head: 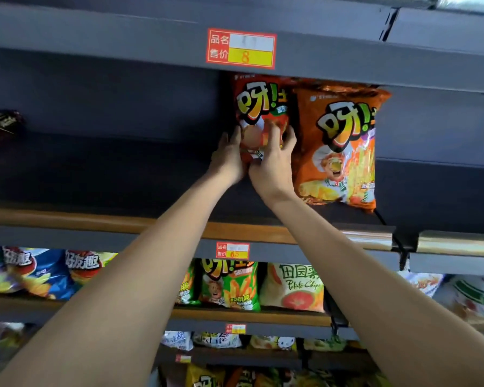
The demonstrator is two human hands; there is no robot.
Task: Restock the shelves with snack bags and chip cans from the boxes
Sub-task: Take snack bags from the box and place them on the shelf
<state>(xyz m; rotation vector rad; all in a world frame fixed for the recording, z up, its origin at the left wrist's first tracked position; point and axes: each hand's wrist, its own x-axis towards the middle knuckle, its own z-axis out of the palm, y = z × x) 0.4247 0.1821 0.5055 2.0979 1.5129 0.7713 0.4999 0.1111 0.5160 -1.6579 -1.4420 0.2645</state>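
Observation:
A red snack bag [259, 107] stands upright deep on the dark upper shelf [123, 169]. My left hand [229, 157] grips its lower left edge and my right hand [275, 160] grips its lower front, fingers curled onto the bag. The bag's bottom is hidden behind both hands. Just to its right, and touching it, an orange snack bag [344, 146] of the same brand stands upright nearer the shelf front.
A dark snack bag [0, 127] lies at the shelf's far left. The shelf above [347, 62] carries a red price label [241, 48] and hangs low over the bags. Lower shelves hold blue bags [48, 272], green bags [229, 286] and a cream bag [295, 287].

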